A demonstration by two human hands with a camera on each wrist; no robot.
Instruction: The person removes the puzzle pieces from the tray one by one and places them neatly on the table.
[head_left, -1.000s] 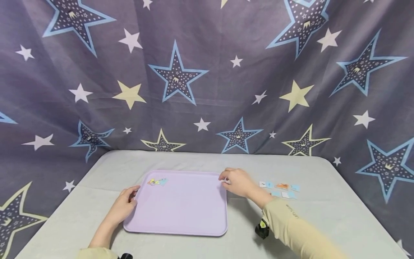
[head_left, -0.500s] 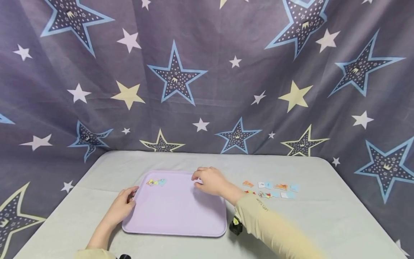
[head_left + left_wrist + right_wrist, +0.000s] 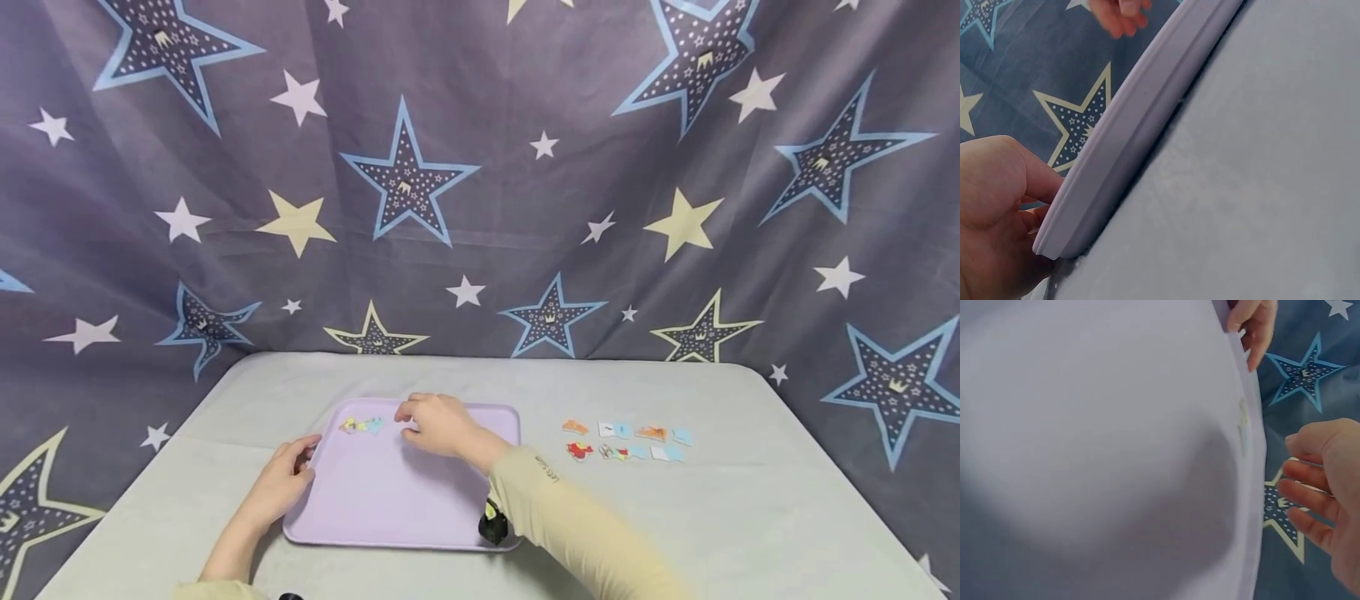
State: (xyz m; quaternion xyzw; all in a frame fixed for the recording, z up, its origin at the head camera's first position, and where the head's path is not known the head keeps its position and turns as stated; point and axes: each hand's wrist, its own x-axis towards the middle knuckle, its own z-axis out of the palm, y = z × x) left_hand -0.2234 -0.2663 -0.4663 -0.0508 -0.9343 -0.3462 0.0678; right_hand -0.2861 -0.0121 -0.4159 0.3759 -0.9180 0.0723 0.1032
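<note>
On the table lies a light purple tray (image 3: 405,508). Near its far left corner sits a small flat picture piece (image 3: 362,426), yellow and pale blue. My left hand (image 3: 283,477) holds the tray's left edge; in the left wrist view its thumb and bent fingers meet the rim (image 3: 1116,125). Just right of the picture piece, my right hand (image 3: 438,425) is above the tray's far part. Its fingers are loosely bent with nothing between them, as the right hand (image 3: 1329,481) in the right wrist view shows.
Right of the tray, several small picture pieces (image 3: 652,432) lie in two rows, among them a red piece (image 3: 579,451) and an orange piece (image 3: 574,426). A dark curtain with stars (image 3: 480,208) hangs behind the grey-covered table (image 3: 750,517).
My right hand has moved left from the tray's right edge across to near the picture piece. More pieces on the right now show. The left hand has stayed at the tray's edge.
</note>
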